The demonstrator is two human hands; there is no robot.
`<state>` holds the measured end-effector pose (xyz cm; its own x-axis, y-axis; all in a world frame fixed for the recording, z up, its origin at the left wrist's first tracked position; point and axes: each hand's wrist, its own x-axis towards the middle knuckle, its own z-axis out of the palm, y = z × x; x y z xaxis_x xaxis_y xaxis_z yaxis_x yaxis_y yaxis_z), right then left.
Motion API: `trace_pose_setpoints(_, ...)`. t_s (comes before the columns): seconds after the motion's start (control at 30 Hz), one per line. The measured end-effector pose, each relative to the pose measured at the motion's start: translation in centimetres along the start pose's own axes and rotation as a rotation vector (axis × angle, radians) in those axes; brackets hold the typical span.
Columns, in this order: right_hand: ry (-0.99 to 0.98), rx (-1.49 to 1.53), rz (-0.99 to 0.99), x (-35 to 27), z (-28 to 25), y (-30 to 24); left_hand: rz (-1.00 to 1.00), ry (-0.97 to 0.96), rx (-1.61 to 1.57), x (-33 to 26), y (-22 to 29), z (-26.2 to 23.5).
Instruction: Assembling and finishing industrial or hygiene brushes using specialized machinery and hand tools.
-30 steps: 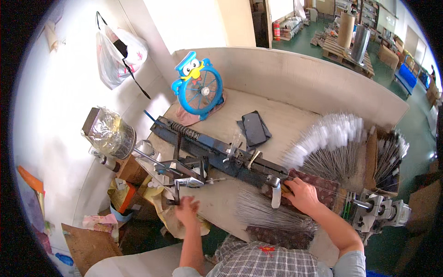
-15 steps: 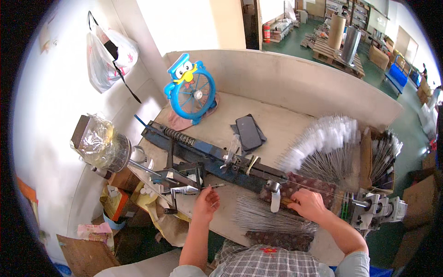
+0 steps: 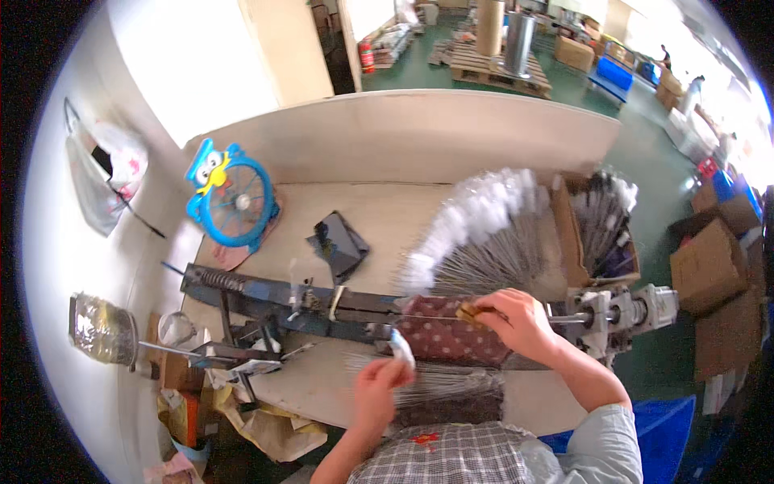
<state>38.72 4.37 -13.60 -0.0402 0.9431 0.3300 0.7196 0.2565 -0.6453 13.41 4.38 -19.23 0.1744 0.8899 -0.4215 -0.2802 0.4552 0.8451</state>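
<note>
My left hand (image 3: 380,393) has its fingers curled at the lower end of a short white-wrapped lever handle (image 3: 401,348) on the front of a long blue metal bench machine (image 3: 262,308). My right hand (image 3: 520,324) is closed, pinching a small yellowish-brown piece (image 3: 468,315) at a thin wire (image 3: 427,316). That wire runs along the machine toward a metal spindle unit (image 3: 601,317) on the right. Under the right hand lies a dark red dotted cloth (image 3: 447,335). Many thin wires (image 3: 439,381) lie in a bundle beside my left hand.
White-tipped wire brushes (image 3: 484,222) fan out behind the cloth, beside a cardboard box (image 3: 571,234) holding more. A dark phone (image 3: 339,242) lies at the back. A blue cartoon-duck wheel (image 3: 238,202) stands at left. A low panel (image 3: 403,133) borders the bench.
My view has swung to the right. My left hand has moved from the crank side of the machine to the white-wrapped handle, which now tilts. My right hand has risen to the stretched wire.
</note>
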Motion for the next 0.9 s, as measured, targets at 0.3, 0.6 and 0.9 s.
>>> trace_pose_setpoints(0.3,-0.112,0.349,0.288,-1.4,-1.6,1.5,0.088,-0.300,0.134,4.4,-2.9,7.9)
trace_pose_setpoints(0.6,0.064,-0.150,-0.238,1.1,0.4,-0.2,0.133,0.062,-0.064,3.8,-1.5,6.8)
trace_pose_setpoints(0.9,-0.095,-0.049,-0.075,3.2,3.7,-0.7,0.002,-0.050,-0.192,3.6,-0.8,5.9)
